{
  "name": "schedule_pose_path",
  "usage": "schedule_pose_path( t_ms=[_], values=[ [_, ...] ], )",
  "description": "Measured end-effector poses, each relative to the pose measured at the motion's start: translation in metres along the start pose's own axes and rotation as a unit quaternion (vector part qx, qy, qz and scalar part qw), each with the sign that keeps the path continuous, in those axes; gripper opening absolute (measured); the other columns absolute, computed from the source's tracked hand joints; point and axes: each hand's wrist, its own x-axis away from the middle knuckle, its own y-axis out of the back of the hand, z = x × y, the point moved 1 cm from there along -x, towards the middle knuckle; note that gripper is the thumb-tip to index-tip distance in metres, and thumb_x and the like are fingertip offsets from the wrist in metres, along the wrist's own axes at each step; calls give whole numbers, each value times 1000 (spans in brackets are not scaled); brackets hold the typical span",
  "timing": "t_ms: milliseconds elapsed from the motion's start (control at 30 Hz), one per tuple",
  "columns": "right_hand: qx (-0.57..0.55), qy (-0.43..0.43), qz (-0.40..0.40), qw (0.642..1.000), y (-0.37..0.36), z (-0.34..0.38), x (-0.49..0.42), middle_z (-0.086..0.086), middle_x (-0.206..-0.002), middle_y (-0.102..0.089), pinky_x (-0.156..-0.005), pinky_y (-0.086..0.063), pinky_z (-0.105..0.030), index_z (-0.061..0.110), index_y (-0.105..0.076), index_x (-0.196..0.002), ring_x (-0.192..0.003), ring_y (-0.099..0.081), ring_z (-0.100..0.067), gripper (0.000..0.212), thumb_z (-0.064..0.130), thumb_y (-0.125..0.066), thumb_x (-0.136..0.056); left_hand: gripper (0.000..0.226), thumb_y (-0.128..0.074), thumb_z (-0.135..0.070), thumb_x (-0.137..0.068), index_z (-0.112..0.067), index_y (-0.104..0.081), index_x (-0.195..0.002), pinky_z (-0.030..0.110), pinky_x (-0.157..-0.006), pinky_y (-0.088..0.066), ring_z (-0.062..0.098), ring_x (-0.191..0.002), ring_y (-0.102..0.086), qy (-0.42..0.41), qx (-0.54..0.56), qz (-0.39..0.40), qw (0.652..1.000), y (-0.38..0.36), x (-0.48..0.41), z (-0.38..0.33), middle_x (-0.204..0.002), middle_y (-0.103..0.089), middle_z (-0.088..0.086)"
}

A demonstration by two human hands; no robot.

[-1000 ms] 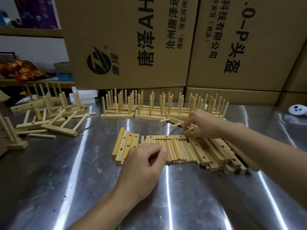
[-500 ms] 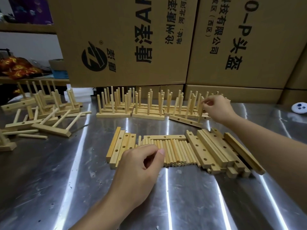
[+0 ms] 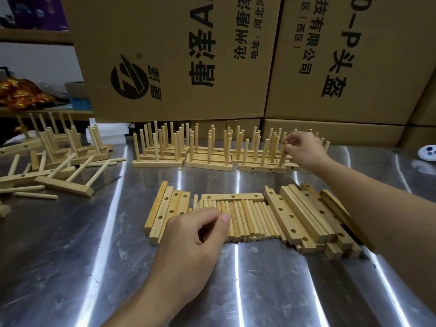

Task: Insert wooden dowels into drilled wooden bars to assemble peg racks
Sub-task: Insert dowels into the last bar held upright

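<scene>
The steel table (image 3: 70,267) is brushed, scuffed and streaked with glare. At its left edge lies a heap of racks (image 3: 61,161), tipped over, with their round pegs pointing every way. Stray dowels (image 3: 35,195) lie flat just in front of the heap. Behind it, off the table, sit crinkled orange-gold wrappers (image 3: 18,93).

Along the far edge, standing racks (image 3: 188,152) form a tight row: pale square bars with smooth round pegs upright. Matte brown boxes (image 3: 177,55) printed in black rise behind them.

Near the middle of the table, a few bars (image 3: 162,208) lie side by side with their drilled holes facing up. The left hand (image 3: 193,234) rests where these meet the loose dowels (image 3: 250,218). Its fingers are curled and the thumb is pressed to the forefinger. Whether it has a dowel in its grasp cannot be told, since the fingers cover what lies under them.

The loose dowels are packed parallel like a mat, their cut ends toward the near edge. A cross bar (image 3: 245,197) lies along their far ends. To their right is a stack of bars (image 3: 304,215), square-edged, grainy and drilled, fanned at a slant.

Beyond the stack, the right hand (image 3: 304,149) pinches the top of a dowel (image 3: 282,158). The dowel stands in the right end of the front rack (image 3: 264,168) at the right end of the row.

A white disc (image 3: 428,153) with dark spots lies at the far right edge.
</scene>
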Motion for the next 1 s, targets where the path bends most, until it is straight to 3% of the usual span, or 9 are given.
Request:
schedule_pose_path(
  t_ms=[167,300,367,533,633,800,867,933,1000],
  values=[
    [-3,-2,9,1000,2,-1,2,-5,-116,-67,-80,-60,-34,19,-63,-138,-104,-66,-20,34,14,-62,-104,54,-49,-51,-99,-8,-58,-66,34,-57,-36,24,-62,-48,-7,6,5,1000,1,-1,-2,-62,-51,7],
    [27,-2,-38,999,26,-16,12,-2,-101,-69,-85,-58,-42,17,-69,-114,-106,-66,-27,15,17,-63,-100,50,-53,-44,-101,-7,-59,-66,35,-57,-37,23,-61,-48,0,11,8,1000,1,-1,-1,-61,-52,7],
    [94,-20,10,995,45,-27,23,-7,-92,-73,-70,-57,-34,13,-71,-96,-90,-70,-25,10,22,-67,-98,48,-54,-41,-101,-9,-60,-65,30,-55,-37,21,-60,-49,2,9,8,1000,1,-2,-2,-60,-53,6],
    [253,-124,299,912,85,-51,69,0,-77,-70,-58,-47,-26,15,-73,-90,-67,-63,-16,53,67,-66,-93,46,-59,-32,-107,-17,-62,-64,20,-54,-36,15,-60,-54,17,18,8,1000,1,-2,-4,-59,-57,0],
    [238,-110,318,911,95,-50,93,4,-70,-68,-54,-45,-24,17,-76,-87,-61,-59,-12,51,67,-67,-93,43,-61,-22,-106,-15,-62,-63,19,-54,-34,12,-56,-51,18,11,8,1000,1,-2,-5,-57,-54,1],
    [282,-60,263,921,105,-18,113,-4,-81,-72,-67,-50,-31,13,-77,-84,-75,-66,-18,43,53,-69,-97,46,-61,-27,-107,-19,-62,-62,26,-55,-33,10,-53,-46,31,13,5,999,1,-2,-7,-53,-49,-4],
    [229,-25,213,950,116,9,115,-1,-72,-67,-61,-47,-29,13,-76,-78,-66,-61,-15,42,49,-69,-97,45,-61,-24,-107,-20,-62,-62,28,-55,-33,9,-52,-45,40,13,-5,999,2,-1,-7,-51,-48,-6],
    [86,13,197,977,120,41,122,6,-63,-63,-51,-44,-21,12,-78,-82,-54,-55,-6,38,45,-67,-99,45,-60,-28,-108,-18,-63,-64,34,-56,-36,9,-50,-44,51,27,-5,998,3,0,-7,-51,-47,-3],
    [-66,41,235,969,108,75,140,5,-66,-67,-46,-41,-15,12,-79,-89,-52,-54,-3,34,40,-64,-102,44,-57,-32,-109,-18,-65,-68,37,-55,-40,24,-52,-50,74,74,9,994,2,0,-8,-54,-50,3]
  ],
)
